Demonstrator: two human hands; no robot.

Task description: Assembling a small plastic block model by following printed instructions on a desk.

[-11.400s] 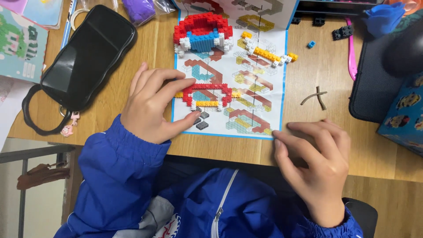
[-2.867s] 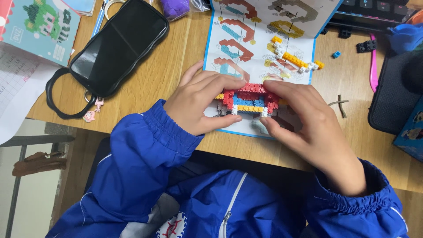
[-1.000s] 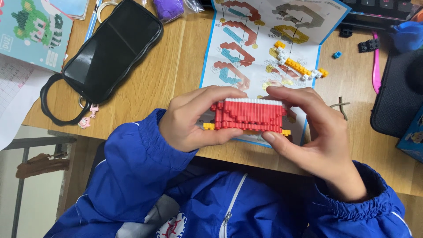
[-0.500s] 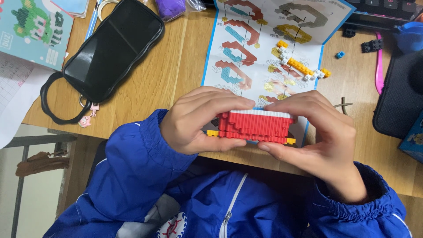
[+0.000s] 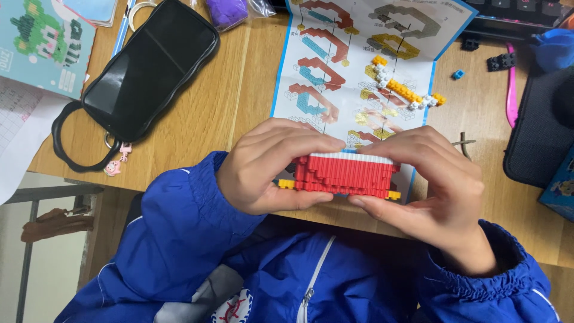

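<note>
A red brick model [image 5: 344, 174] with a white top edge and small yellow pieces at its lower corners is held over the desk's near edge. My left hand [image 5: 266, 167] grips its left end, fingers curled over the top. Its right end sits in my right hand [image 5: 433, 185], thumb below and fingers above. Behind it lies the folded instruction sheet [image 5: 359, 60] with coloured build diagrams. A small yellow and white brick piece [image 5: 403, 90] rests on the sheet.
A black phone [image 5: 149, 66] with a looped strap lies at the left on the wooden desk [image 5: 239, 96]. A purple bag [image 5: 227, 11] sits at the back, a green booklet [image 5: 42, 42] far left. Loose blue [image 5: 458, 74] and black [image 5: 501, 61] bricks, a pink tool [image 5: 512, 84] and a black case [image 5: 538, 131] are on the right.
Both hands have lifted the red model off the instruction sheet, brought it toward the desk's near edge and turned it so its red side faces up.
</note>
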